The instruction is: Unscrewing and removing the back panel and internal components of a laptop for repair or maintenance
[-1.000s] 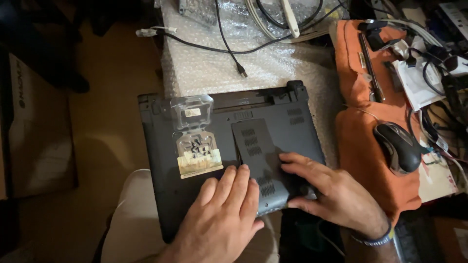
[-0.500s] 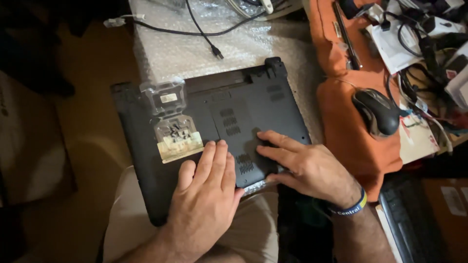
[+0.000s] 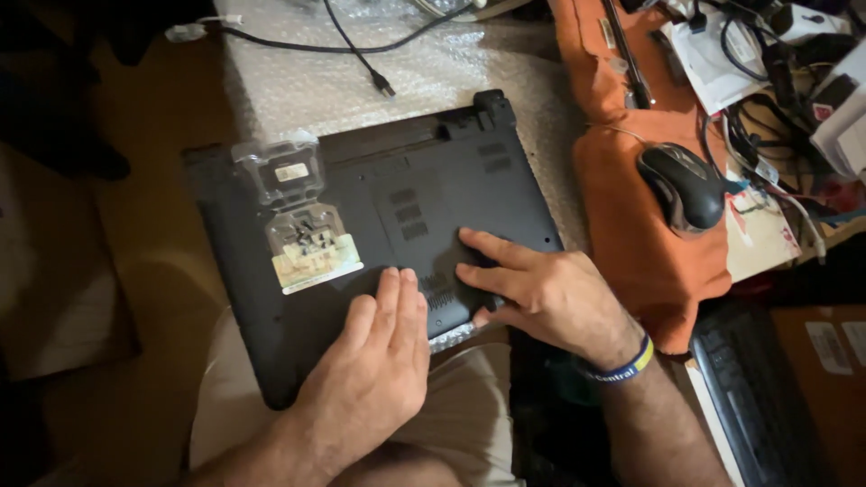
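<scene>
- Both hands are laid flat, fingers open: left hand (image 3: 374,361) and right hand (image 3: 532,289) are pressed on the upturned black plastic laptop (image 3: 379,216), resting on the lap.
- Its bottom cover panel (image 3: 433,252) is seen nearly seated; the near edge seems not yet closed.

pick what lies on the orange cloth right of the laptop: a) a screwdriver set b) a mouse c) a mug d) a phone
b: a dark mouse rests on the orange cloth, to the right of the upturned laptop that the left hand and right hand press flat on.
</scene>
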